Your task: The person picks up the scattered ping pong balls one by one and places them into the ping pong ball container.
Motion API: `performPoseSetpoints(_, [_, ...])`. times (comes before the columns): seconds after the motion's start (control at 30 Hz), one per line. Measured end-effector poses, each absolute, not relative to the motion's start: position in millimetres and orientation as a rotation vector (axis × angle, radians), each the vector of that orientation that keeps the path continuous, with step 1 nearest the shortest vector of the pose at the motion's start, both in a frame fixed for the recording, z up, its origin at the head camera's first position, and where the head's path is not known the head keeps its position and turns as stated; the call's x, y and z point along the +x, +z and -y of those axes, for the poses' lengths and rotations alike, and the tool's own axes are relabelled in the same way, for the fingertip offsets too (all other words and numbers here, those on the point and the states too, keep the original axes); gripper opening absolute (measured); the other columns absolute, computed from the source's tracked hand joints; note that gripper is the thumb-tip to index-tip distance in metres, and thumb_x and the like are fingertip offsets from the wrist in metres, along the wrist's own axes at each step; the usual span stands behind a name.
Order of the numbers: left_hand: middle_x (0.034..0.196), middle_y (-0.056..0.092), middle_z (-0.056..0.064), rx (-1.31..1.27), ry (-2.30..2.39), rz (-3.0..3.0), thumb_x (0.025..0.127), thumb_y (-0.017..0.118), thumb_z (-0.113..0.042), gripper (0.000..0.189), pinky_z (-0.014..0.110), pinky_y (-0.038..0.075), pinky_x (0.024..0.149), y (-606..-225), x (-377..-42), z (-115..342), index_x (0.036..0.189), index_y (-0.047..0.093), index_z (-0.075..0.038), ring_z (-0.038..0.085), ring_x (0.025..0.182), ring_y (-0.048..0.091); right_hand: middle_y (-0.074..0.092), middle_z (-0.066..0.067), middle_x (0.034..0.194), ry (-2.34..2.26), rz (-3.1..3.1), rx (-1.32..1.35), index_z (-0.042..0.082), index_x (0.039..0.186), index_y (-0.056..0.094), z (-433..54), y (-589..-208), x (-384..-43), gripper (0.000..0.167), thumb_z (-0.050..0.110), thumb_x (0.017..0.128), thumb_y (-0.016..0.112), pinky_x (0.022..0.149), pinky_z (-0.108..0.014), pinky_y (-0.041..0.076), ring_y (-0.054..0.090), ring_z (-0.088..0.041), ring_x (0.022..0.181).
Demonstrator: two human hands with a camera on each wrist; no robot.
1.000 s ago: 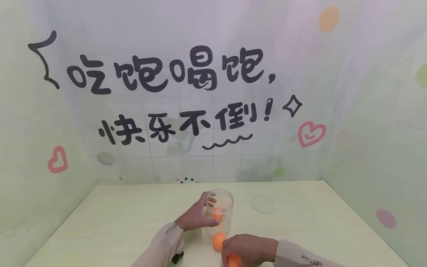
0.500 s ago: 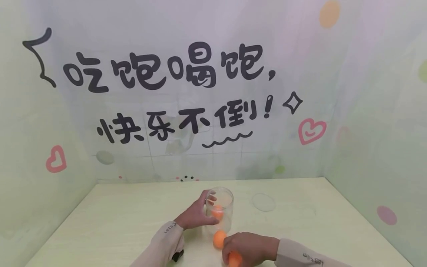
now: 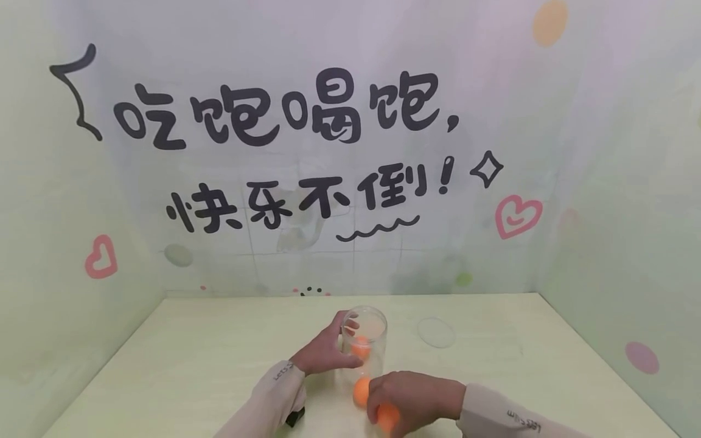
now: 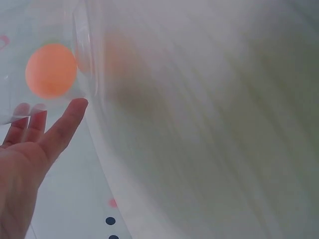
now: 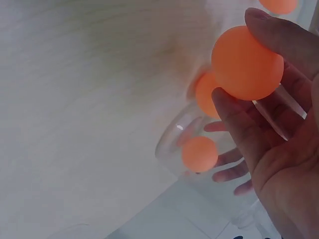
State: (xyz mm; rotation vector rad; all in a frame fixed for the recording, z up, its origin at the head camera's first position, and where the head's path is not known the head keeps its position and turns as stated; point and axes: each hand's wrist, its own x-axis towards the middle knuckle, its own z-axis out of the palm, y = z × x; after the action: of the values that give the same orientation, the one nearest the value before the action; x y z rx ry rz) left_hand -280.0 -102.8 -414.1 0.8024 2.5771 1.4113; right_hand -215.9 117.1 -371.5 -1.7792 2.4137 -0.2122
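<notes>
A clear cylindrical jar (image 3: 375, 359) stands upright on the table with its mouth uncovered. Inside it lies an orange ball (image 3: 359, 348), which also shows through the wall in the left wrist view. My left hand (image 3: 325, 350) holds the jar from the left, thumb in front and fingers behind. Just in front of the jar, a second orange ball (image 3: 362, 392) rests on the table. Beside that ball, my right hand (image 3: 413, 398) pinches another orange ball (image 5: 247, 63) between thumb and fingers. Part of one more orange ball (image 5: 279, 4) shows at the right wrist view's top edge.
A thin clear round lid (image 3: 435, 333) lies flat on the table to the right of the jar. The pale table (image 3: 219, 331) ends at a printed back wall (image 3: 296, 267), with side walls left and right. A small black object (image 3: 296, 417) shows under my left sleeve.
The head view has shifted slightly. My left hand still holds the jar, and my right hand keeps its pinch on the ball, with hardly any movement.
</notes>
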Motion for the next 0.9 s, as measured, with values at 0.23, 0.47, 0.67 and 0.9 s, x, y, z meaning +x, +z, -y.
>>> performPoseSetpoints(0.23, [0.132, 0.048, 0.013, 0.784, 1.428, -2.562, 0.074, 0.077, -0.026, 0.084, 0.048, 0.043, 0.092, -414.1, -280.2, 101.4, 0.14, 0.028, -0.011, 0.029, 0.12, 0.048, 0.059, 0.011, 0.09, -0.237, -2.422, -1.774, 0.017, 0.093, 0.068, -118.1, -350.4, -216.6, 0.029, 0.008, 0.068, 0.078, 0.073, -0.005, 0.036, 0.049, 0.005, 0.076])
performPoseSetpoints(0.47, [0.132, 0.048, 0.015, 0.802, 1.42, -2.576, 0.073, 0.077, -0.024, 0.085, 0.05, 0.042, 0.093, -414.6, -279.8, 103.8, 0.14, 0.027, -0.01, 0.03, 0.12, 0.049, 0.057, 0.012, 0.088, -0.246, -2.447, -1.767, 0.016, 0.093, 0.068, -115.0, -341.3, -216.3, 0.029, 0.007, 0.067, 0.078, 0.074, -0.007, 0.037, 0.048, 0.004, 0.077])
performPoseSetpoints(0.67, [0.131, 0.049, 0.014, 0.809, 1.397, -2.589, 0.073, 0.077, -0.027, 0.085, 0.049, 0.043, 0.093, -416.4, -279.8, 105.8, 0.14, 0.027, -0.01, 0.03, 0.119, 0.05, 0.058, 0.011, 0.091, -0.254, -2.453, -1.765, 0.016, 0.094, 0.068, -115.5, -334.9, -217.2, 0.031, 0.007, 0.066, 0.079, 0.075, -0.008, 0.038, 0.049, 0.004, 0.079])
performPoseSetpoints(0.9, [0.132, 0.048, 0.014, 0.834, 1.355, -2.605, 0.075, 0.076, -0.029, 0.086, 0.047, 0.043, 0.091, -415.7, -281.3, 103.4, 0.142, 0.026, -0.009, 0.029, 0.118, 0.049, 0.06, 0.013, 0.094, -0.225, -2.484, -1.645, 0.017, 0.094, 0.069, -116.6, -312.9, -221.8, 0.028, 0.009, 0.07, 0.079, 0.077, -0.013, 0.044, 0.052, 0.003, 0.082])
